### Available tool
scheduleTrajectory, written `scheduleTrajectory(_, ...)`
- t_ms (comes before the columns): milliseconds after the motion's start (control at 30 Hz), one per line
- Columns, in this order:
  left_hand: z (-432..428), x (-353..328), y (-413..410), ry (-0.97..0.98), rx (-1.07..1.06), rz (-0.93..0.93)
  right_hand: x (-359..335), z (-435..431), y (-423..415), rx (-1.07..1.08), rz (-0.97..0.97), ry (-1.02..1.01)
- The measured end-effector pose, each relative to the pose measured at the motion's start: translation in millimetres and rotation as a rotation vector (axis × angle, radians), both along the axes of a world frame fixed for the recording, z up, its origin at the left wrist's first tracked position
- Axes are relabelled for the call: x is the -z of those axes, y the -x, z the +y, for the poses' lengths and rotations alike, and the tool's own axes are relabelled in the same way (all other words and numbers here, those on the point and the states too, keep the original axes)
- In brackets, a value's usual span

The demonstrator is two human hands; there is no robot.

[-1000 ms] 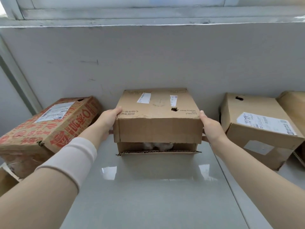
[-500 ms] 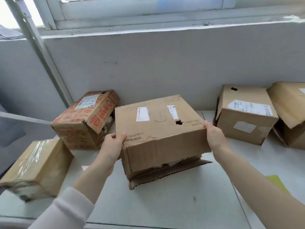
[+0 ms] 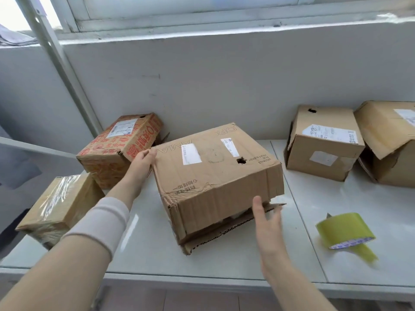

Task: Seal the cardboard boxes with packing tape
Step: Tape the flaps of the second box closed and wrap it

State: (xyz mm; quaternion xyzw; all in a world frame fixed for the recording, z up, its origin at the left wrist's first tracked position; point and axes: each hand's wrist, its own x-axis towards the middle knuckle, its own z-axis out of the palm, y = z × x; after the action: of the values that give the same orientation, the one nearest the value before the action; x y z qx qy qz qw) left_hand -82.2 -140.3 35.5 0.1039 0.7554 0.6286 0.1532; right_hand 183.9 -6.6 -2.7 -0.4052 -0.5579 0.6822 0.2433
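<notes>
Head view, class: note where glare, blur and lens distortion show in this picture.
Head view: daylight blows out the window top left; a soft sheen lies on the table left of the middle box; the right hand and the loose tail of the tape roll look smeared; the wall ledge bows, wide-angle distortion.

Head view (single) down over near table (image 3: 224, 263)

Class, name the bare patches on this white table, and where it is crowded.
Bare: the white table front-left of the central brown cardboard box, and between it and the yellow-green tape roll. Crowded: the left end, around the red-printed box.
</notes>
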Motion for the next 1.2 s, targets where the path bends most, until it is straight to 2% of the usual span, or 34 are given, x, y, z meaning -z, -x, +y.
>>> scheduleTrajectory(100, -3, 6, -7, -0.008, -0.017, 0.018, 0, -13, 13, -0.124, 0.074, 0.110)
scheduleTrajectory(267, -26, 4, -69, -0.095, -0.017, 0.030, -10, 5, 12, -0.136, 0.124, 0.128)
scheduleTrajectory(400, -46, 0, -102, -0.150, 0.099, -0.121, -16, 34, -8, -0.237, 0.065, 0.091)
scheduleTrajectory(533, -46, -14, -105, -0.252, 0.215, -0.393, -10, 31, -19, -0.331, 0.085, 0.124)
scheduleTrajectory(633, -42, -18, -114, -0.204, 0.273, -0.413, -17, 27, -14, -0.362, 0.088, 0.139)
scheduleTrajectory(767, -33, -2, -148, -0.121, 0.299, -0.385, -36, 56, -16, -0.331, 0.129, 0.282)
scheduleTrajectory(900, -27, -6, -161, -0.079, 0.288, -0.401, -47, 81, -18, -0.359, -0.047, 0.147)
scheduleTrajectory(933, -24, -11, -158, -0.016, 0.271, -0.351, -48, 84, -17, -0.367, -0.087, 0.112)
scheduleTrajectory(1000, -11, -21, -144, 0.164, 0.223, -0.108, -55, 87, -11, -0.382, -0.137, 0.046)
scheduleTrajectory(1067, 14, -40, -130, 0.304, 0.164, 0.266, -63, 91, -2, -0.385, -0.170, -0.017)
scheduleTrajectory(1133, 48, -58, -113, 0.457, 0.202, 0.606, -70, 96, 13, -0.369, -0.184, -0.051)
scheduleTrajectory(1200, 87, -69, -97, 0.646, 0.309, 0.738, -71, 102, 27, -0.381, -0.189, -0.087)
